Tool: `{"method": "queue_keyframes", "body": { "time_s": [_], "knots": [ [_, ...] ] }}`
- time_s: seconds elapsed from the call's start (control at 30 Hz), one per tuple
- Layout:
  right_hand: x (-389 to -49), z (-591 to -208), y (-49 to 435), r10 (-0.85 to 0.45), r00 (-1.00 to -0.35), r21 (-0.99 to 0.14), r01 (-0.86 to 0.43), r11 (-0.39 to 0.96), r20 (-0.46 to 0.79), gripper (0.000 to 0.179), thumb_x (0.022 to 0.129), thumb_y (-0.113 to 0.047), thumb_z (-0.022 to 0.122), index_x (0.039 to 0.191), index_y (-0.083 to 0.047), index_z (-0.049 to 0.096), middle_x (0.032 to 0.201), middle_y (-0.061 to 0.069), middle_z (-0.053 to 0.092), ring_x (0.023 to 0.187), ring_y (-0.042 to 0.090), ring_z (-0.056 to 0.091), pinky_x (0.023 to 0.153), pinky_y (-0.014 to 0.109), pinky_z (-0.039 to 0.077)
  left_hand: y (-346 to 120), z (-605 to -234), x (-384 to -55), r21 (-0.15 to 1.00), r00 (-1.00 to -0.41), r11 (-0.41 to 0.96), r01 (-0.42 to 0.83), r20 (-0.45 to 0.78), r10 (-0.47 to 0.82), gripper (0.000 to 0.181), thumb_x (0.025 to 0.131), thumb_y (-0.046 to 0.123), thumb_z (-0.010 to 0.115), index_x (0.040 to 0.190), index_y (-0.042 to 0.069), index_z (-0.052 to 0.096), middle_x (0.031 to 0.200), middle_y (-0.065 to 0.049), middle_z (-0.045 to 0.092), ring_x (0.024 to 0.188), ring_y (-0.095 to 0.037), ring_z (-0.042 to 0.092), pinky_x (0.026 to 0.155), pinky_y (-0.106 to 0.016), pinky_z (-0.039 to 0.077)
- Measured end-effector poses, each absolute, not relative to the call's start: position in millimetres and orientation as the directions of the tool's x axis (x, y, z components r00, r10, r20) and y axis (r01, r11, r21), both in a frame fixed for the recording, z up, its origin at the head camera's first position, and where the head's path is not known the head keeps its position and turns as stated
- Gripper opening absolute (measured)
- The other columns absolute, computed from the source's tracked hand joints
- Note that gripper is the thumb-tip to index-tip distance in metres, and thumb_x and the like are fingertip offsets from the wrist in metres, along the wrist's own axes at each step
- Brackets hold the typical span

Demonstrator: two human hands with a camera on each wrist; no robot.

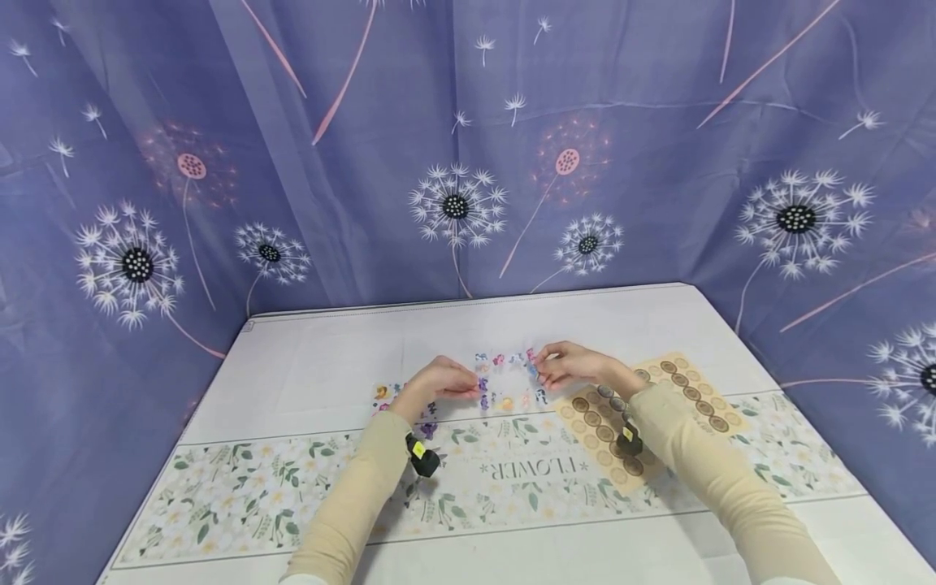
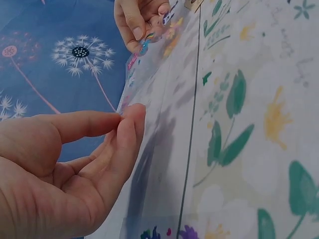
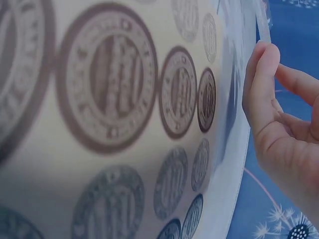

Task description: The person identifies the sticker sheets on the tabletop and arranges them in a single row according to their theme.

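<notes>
A clear sheet with small colourful cartoon stickers [image 1: 507,401] around its border is held just over the white table between both hands. My left hand [image 1: 444,379] pinches its left edge between thumb and fingers. On the opposite edge, my right hand [image 1: 574,364] pinches near the upper corner. From the left wrist, the left hand [image 2: 75,169] shows thumb and fingertips together, with the sheet's stickers [image 2: 144,46] reaching away to the other hand. The right wrist view shows the right hand's [image 3: 286,119] fingertips at a strip of clear film [image 3: 263,22].
A second clear sticker sheet [image 1: 382,393] lies partly under the left forearm. Tan sheets of round, coin-like stickers [image 1: 680,379] lie beneath the right forearm. A flowered band with lettering [image 1: 537,469] crosses the white table [image 1: 329,345]. Purple dandelion curtains [image 1: 351,211] enclose the back and sides.
</notes>
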State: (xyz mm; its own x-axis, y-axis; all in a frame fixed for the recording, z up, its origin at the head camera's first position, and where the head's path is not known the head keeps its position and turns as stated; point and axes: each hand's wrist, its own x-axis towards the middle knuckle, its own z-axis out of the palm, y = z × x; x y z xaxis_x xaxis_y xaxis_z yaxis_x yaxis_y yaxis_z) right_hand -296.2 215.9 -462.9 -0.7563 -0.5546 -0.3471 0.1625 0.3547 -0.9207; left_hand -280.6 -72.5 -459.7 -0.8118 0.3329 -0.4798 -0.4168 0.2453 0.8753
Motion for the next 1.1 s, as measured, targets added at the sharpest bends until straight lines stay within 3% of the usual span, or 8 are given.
{"method": "queue_keyframes", "body": {
  "time_s": [0.67, 1.1],
  "knots": [
    [-293, -468, 188, -0.554, -0.737, -0.906, 0.192, 0.377, -0.387, 0.03, 0.095, -0.003, 0.051, 0.122, 0.01, 0.044, 0.088, 0.007, 0.064, 0.076, 0.013, 0.065, 0.074, 0.024, 0.062, -96, -466, -278, 0.869, -0.798, 0.242, -0.432, -0.493, 0.345, 0.023, 0.088, -0.004, 0.061, 0.109, -0.014, 0.062, 0.072, -0.007, 0.071, 0.065, -0.012, 0.069, 0.067, -0.02, 0.061],
    [-290, -468, 180, -0.587, -0.707, -0.908, 0.204, 0.365, -0.394, 0.03, 0.093, 0.001, 0.052, 0.12, 0.011, 0.044, 0.089, 0.009, 0.065, 0.076, 0.014, 0.066, 0.076, 0.025, 0.062, -97, -458, -266, 0.821, -0.827, 0.447, -0.357, -0.5, 0.258, 0.017, 0.082, -0.005, 0.064, 0.097, -0.011, 0.068, 0.071, -0.011, 0.071, 0.054, -0.01, 0.064, 0.055, -0.016, 0.057]
  ]
}}
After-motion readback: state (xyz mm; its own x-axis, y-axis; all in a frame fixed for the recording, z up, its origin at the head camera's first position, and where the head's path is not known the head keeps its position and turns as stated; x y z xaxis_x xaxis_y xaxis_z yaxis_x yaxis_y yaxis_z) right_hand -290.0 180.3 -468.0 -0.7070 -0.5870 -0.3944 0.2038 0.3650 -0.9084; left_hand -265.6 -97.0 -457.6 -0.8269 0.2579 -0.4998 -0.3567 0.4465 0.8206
